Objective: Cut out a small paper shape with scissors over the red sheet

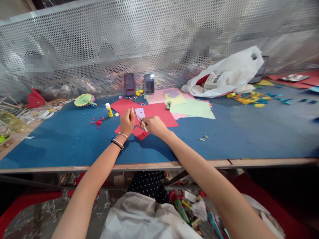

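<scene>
Far left, lying at the table's edge: a folded red paper fan [35, 98], with loose sticks and scraps beside it, parked out of the working area. Further in, resting near the perforated metal screen [159, 39]: a green and yellow paper rosette [83, 100], set back as though finished. On the blue table top [62, 139], a scatter of red paper crumbs [98, 122], then a yellow glue stick [109, 110] standing upright and capped, within easy reach. At the centre, the left hand [127, 121], closed in a pinch on a small pale lilac paper [140, 113], raised just above the red paper sheets [159, 114] so the edge is free to work on. Just beside it, nearly touching, the right hand [155, 125], gripped around a small pair of scissors [141, 120], blades pointing up and left toward the lilac piece; blade opening too small to tell. Right of the hands, stacked flat: pale green paper sheets [193, 109] over pink ones, with a small dark object [168, 105] lying on top, perhaps as a weight. Further right, slumped against the screen: a white plastic bag [229, 74], and beyond it yellow and teal paper cuttings [251, 99] strewn well apart from the work.
</scene>
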`<state>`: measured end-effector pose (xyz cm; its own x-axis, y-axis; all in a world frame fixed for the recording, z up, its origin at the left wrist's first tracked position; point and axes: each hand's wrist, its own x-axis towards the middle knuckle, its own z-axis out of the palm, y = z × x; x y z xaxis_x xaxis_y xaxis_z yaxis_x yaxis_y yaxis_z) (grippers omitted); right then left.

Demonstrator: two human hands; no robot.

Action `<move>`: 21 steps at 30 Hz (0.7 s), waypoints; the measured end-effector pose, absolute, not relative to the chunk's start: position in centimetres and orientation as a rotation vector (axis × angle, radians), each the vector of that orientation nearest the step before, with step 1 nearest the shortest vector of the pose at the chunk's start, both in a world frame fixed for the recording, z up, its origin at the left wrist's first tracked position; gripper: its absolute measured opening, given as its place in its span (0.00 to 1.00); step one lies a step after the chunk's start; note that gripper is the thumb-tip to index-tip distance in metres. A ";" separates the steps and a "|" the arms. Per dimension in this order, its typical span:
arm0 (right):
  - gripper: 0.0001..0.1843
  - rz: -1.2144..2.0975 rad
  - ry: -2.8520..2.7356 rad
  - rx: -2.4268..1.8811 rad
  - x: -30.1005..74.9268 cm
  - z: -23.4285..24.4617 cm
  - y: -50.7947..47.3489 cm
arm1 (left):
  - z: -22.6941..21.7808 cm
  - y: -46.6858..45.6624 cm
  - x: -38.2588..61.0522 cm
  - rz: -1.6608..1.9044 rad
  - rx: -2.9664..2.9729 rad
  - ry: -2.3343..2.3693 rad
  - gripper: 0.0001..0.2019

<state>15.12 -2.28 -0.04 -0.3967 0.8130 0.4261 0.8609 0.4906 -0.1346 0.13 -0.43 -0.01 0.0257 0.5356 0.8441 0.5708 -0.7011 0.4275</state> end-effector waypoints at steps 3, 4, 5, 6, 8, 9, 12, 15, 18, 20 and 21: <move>0.14 -0.156 -2.265 -1.368 15.1 -0.2 -2.3 | 0.2 -0.6 0.1 -1.833 -2.229 -1.211 0.20; 0.14 -0.155 -2.250 -1.366 15.1 -0.2 -2.3 | 0.2 -0.6 0.1 -1.840 -2.230 -1.213 0.20; 0.15 -0.151 -2.236 -1.366 15.2 -0.3 -2.3 | 0.3 -0.6 0.1 -1.846 -2.230 -1.214 0.20; 0.15 -0.144 -2.222 -1.365 15.2 -0.4 -2.3 | 0.3 -0.7 0.1 -1.848 -2.229 -1.213 0.20; 0.15 -0.128 -2.203 -1.362 15.3 -0.5 -2.2 | 0.3 -0.7 0.1 -1.844 -2.224 -1.216 0.21; 0.15 -0.118 -2.201 -1.356 15.4 -0.6 -2.2 | 0.3 -0.7 0.1 -1.840 -2.222 -1.219 0.20; 0.16 -0.093 -2.205 -1.329 15.5 -0.6 -2.3 | 0.3 -0.7 0.1 -1.832 -2.227 -1.232 0.20; 0.16 -0.091 -2.227 -1.320 15.4 -0.4 -2.5 | 0.3 -0.8 0.2 -1.835 -2.245 -1.264 0.20; 0.16 -0.102 -2.278 -1.334 15.2 -0.3 -2.6 | 0.3 -0.9 0.2 -1.817 -2.275 -1.291 0.20; 0.16 -0.106 -2.298 -1.348 15.2 -0.3 -2.6 | 0.4 -1.0 0.3 -1.802 -2.302 -1.290 0.21; 0.16 -0.107 -2.299 -1.355 15.2 -0.3 -2.6 | 0.4 -1.0 0.3 -1.797 -2.312 -1.288 0.21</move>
